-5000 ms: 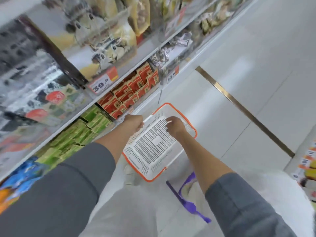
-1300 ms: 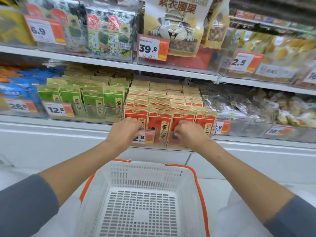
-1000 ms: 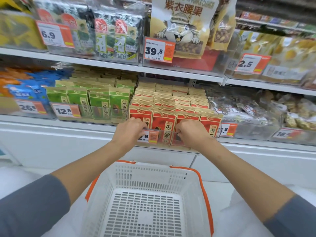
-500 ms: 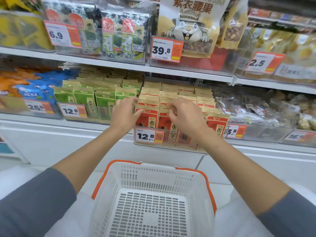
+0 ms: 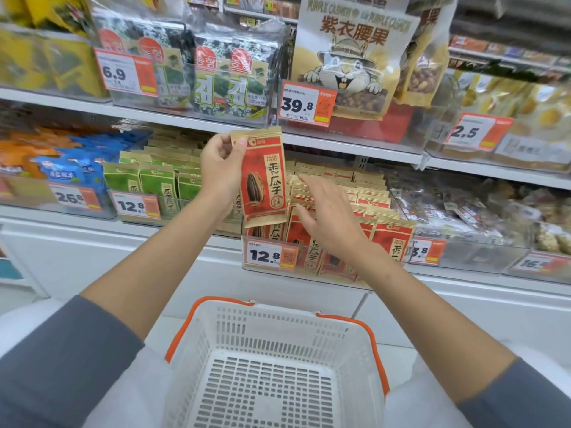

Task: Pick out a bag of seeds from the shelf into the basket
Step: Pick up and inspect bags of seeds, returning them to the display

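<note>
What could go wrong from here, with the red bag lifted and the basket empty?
1. The left hand pinches the red seed bag only near its top corner, so it could slip on the way down.
2. The right hand is open at the standing red bags' tops; pulling away may tip some.
3. The bag hangs before the shelf, not over the basket; released now, it would likely miss.

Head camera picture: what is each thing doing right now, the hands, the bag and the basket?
left hand: holds the red seed bag near its top.
red seed bag: upright, lifted clear of the shelf.
right hand: open, fingers spread over the shelved red bags.
basket: below the hands, nothing inside.
</note>
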`<action>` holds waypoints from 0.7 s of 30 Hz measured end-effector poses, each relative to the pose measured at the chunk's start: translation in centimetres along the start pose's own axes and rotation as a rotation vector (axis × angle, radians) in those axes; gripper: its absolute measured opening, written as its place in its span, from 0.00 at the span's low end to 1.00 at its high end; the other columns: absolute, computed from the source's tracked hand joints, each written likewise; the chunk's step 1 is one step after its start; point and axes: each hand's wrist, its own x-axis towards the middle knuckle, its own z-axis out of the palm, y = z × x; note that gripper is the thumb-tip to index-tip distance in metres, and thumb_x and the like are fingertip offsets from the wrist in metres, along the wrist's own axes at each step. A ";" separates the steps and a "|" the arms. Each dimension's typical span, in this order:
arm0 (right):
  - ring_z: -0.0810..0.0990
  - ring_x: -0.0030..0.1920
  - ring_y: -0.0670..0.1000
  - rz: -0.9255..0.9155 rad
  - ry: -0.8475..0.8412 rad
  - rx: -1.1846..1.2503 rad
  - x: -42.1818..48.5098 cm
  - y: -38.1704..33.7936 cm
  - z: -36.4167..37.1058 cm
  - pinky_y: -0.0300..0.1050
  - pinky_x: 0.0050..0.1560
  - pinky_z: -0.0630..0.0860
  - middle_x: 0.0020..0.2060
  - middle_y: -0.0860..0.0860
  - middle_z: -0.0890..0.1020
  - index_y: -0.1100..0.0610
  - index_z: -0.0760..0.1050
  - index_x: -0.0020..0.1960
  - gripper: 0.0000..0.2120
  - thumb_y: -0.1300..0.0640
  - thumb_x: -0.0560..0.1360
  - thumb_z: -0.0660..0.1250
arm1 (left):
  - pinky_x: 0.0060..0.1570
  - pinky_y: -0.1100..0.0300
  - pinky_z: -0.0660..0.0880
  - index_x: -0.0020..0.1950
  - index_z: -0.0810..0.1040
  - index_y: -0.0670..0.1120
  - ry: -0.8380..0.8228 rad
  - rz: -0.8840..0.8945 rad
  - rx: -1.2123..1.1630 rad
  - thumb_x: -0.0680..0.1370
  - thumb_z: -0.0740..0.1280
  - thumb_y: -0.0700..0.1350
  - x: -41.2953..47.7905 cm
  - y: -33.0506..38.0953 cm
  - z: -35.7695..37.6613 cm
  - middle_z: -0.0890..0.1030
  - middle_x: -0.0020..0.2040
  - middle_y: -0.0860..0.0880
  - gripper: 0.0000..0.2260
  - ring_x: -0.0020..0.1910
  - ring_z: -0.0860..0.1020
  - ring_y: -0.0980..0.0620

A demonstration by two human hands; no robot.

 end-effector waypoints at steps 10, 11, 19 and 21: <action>0.67 0.60 0.35 0.054 0.104 0.366 -1.6 0.0 1.3 0.43 0.65 0.63 0.60 0.38 0.74 0.49 0.64 0.76 0.20 0.51 0.85 0.53 | 0.43 0.52 0.83 0.62 0.75 0.45 -0.169 -0.322 0.081 0.82 0.65 0.49 -2.3 -2.6 1.0 0.84 0.52 0.43 0.11 0.46 0.85 0.46; 0.68 0.58 0.34 0.087 0.107 0.392 -2.1 0.4 1.7 0.44 0.64 0.65 0.57 0.36 0.74 0.49 0.64 0.76 0.20 0.51 0.85 0.54 | 0.43 0.52 0.83 0.63 0.75 0.45 -0.174 -0.329 0.088 0.82 0.66 0.48 -2.5 -2.9 1.1 0.84 0.52 0.43 0.12 0.46 0.85 0.46; 0.82 0.47 0.43 0.199 0.087 0.571 -3.1 0.4 1.6 0.45 0.48 0.82 0.48 0.41 0.81 0.53 0.64 0.76 0.22 0.54 0.83 0.60 | 0.41 0.54 0.83 0.57 0.75 0.48 -0.135 -0.369 0.083 0.82 0.65 0.47 -4.4 -4.0 3.0 0.83 0.50 0.45 0.06 0.43 0.84 0.49; 0.82 0.46 0.50 0.254 0.104 0.584 -3.4 0.3 1.5 0.54 0.47 0.82 0.47 0.47 0.80 0.53 0.62 0.77 0.24 0.53 0.82 0.61 | 0.39 0.55 0.83 0.59 0.76 0.47 -0.130 -0.382 0.085 0.82 0.65 0.48 -5.1 -4.2 3.4 0.84 0.51 0.45 0.08 0.43 0.85 0.49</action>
